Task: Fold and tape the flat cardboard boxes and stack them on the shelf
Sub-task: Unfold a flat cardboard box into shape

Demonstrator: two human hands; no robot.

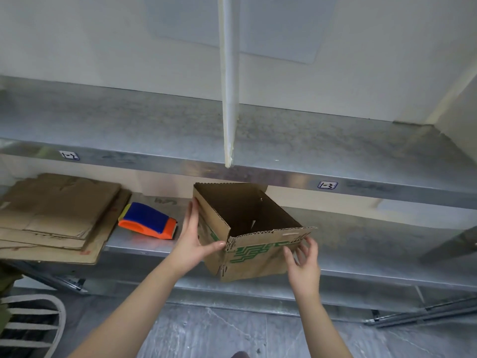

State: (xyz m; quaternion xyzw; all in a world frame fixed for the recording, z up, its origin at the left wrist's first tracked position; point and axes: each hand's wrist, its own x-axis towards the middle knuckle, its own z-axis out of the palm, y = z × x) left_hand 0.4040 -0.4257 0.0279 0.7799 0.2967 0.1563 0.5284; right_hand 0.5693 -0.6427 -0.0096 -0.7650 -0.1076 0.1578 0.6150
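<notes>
A brown cardboard box (254, 257) with green print stands opened up, its top open, tilted at the front edge of the lower metal shelf (361, 239). My left hand (192, 241) lies flat against the box's left side, thumb on the front corner. My right hand (303, 262) touches the box's right front edge with loosely curled fingers. A stack of flat cardboard boxes (56, 218) lies on the shelf at the left. An orange and blue tape dispenser (148, 220) sits between the stack and the box.
The upper metal shelf (335, 140) is split by a white vertical divider (229, 81). Labels (327, 185) mark its front rim. A white slatted chair back (31, 324) stands at the lower left, and metal bars (426, 313) lie on the grey floor at the right.
</notes>
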